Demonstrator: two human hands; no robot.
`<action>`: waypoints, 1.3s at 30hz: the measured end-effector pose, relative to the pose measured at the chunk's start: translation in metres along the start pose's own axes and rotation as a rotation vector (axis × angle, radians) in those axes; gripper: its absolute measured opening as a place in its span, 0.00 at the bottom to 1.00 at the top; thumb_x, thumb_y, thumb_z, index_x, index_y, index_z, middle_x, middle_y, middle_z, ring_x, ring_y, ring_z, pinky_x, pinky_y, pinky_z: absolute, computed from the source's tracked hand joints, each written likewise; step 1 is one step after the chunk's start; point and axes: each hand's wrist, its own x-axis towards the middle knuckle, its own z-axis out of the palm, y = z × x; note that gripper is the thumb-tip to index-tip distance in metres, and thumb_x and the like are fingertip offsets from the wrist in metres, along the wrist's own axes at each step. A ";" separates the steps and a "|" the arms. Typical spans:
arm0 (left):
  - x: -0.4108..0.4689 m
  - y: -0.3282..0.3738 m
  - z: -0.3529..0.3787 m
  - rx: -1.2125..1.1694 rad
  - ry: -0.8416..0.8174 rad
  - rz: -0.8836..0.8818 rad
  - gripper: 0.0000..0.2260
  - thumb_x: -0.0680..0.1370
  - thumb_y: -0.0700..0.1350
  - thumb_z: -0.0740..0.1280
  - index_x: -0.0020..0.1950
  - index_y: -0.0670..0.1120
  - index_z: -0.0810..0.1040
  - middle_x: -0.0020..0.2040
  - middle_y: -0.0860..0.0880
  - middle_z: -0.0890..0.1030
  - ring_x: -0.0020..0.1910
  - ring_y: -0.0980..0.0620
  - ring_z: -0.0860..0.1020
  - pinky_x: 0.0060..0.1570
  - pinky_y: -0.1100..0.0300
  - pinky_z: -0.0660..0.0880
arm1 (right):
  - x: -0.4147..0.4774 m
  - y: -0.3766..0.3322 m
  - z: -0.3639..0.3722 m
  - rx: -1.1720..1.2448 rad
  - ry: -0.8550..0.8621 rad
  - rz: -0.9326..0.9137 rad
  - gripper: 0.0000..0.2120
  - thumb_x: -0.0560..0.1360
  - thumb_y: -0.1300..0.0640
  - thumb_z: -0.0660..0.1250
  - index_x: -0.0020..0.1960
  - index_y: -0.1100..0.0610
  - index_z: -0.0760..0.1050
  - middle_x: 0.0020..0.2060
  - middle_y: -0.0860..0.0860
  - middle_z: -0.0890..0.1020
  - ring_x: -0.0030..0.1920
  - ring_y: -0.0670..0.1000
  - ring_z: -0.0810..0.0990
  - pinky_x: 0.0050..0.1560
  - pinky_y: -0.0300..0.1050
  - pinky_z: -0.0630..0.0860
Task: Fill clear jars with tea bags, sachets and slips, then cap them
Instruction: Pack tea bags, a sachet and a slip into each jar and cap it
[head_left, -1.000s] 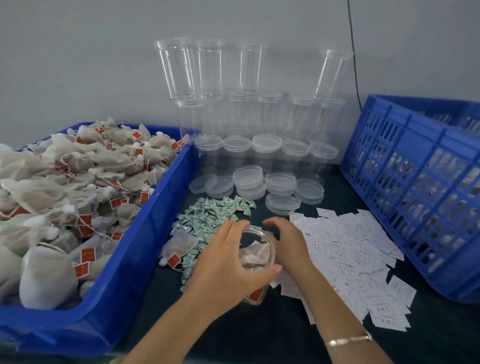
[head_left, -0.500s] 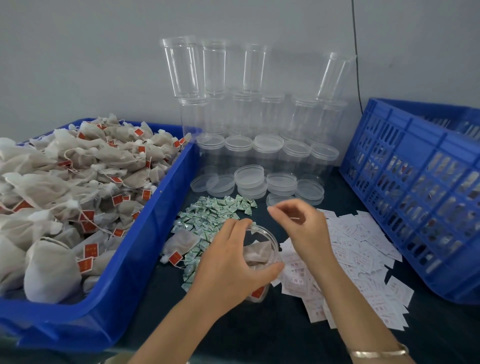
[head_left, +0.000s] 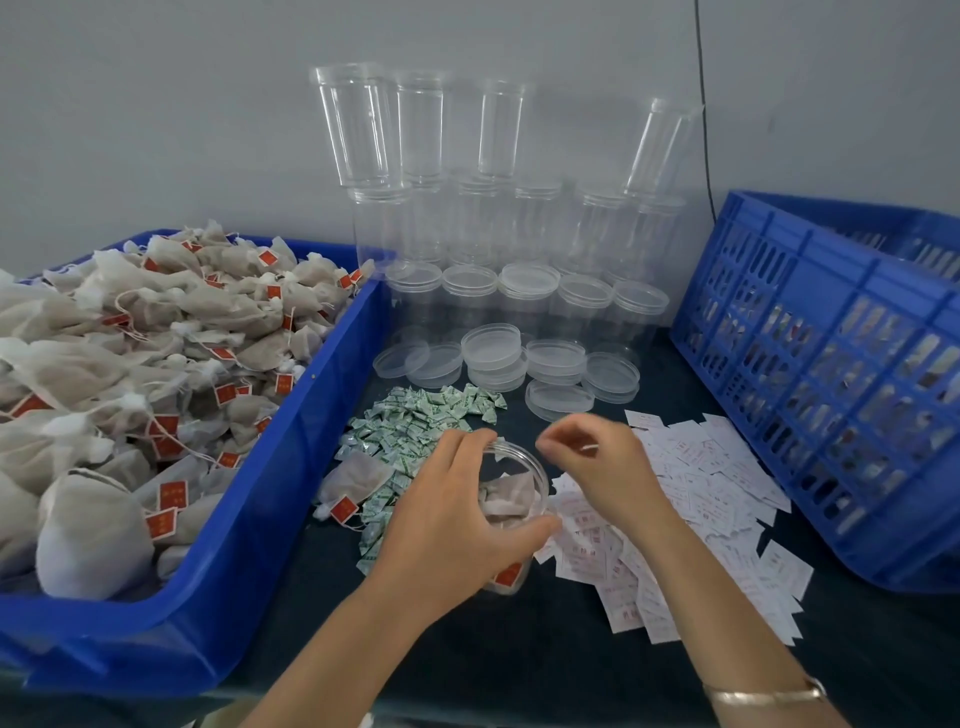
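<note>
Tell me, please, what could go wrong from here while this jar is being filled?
1. The tea bag bulges near the mouth of the jar, so it might get in the way of capping.
2. The right hand hangs over loose slips; its forearm could sweep some away.
3. One stacked jar at the back leans and might topple.

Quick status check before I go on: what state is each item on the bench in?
jar: uncapped, tea bags inside, gripped by left hand
right hand: hovers beside jar mouth, fingers curled; contents blurred
lids: loose, stacked, off any jar
empty jars: stacked against wall
blue bin: heaped with tea bags
sachets: loose pile
slips: scattered
</note>
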 end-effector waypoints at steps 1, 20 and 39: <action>0.000 0.000 0.000 -0.004 -0.001 0.002 0.37 0.67 0.67 0.69 0.70 0.53 0.64 0.58 0.61 0.67 0.57 0.62 0.69 0.57 0.61 0.72 | 0.005 0.008 0.003 -0.119 -0.079 0.080 0.03 0.76 0.56 0.73 0.45 0.49 0.81 0.41 0.42 0.83 0.42 0.40 0.80 0.47 0.39 0.75; 0.001 -0.003 0.002 -0.012 0.012 0.011 0.35 0.65 0.68 0.69 0.68 0.54 0.65 0.57 0.62 0.67 0.56 0.64 0.69 0.54 0.65 0.71 | 0.037 0.027 0.012 -0.327 -0.258 0.178 0.09 0.72 0.59 0.76 0.44 0.51 0.77 0.38 0.46 0.76 0.37 0.43 0.73 0.36 0.36 0.69; 0.002 -0.003 0.002 -0.019 -0.026 -0.050 0.36 0.65 0.68 0.69 0.69 0.56 0.65 0.58 0.64 0.67 0.57 0.64 0.69 0.55 0.63 0.73 | 0.001 -0.057 -0.044 0.500 -0.091 -0.120 0.07 0.65 0.58 0.78 0.41 0.54 0.82 0.39 0.50 0.87 0.43 0.47 0.86 0.44 0.34 0.80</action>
